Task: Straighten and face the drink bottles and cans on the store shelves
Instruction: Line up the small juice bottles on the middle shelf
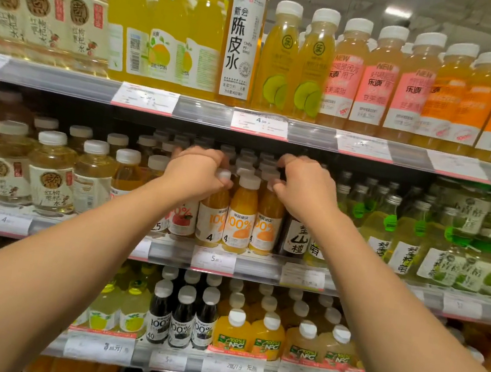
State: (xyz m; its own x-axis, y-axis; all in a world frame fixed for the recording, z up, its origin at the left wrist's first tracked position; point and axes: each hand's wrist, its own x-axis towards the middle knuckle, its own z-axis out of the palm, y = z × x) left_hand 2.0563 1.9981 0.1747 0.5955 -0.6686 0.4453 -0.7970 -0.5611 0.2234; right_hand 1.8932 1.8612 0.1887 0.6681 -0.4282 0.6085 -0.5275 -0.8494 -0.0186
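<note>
Head view: both forearms reaching up to the middle shelf (257, 265). Left hand (196, 175) curled round the cap of an orange juice bottle (212, 212) at the shelf's front edge; right hand (305, 185) pinching the cap of another orange juice bottle (266, 224), one between. Behind, more rows of white caps.

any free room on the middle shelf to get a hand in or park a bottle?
No bare spot shows. Only the dark gap above the caps, under the upper shelf rail, lets a hand pass. Front row is packed: orange juice bottles touch between left hand and right hand.
</note>
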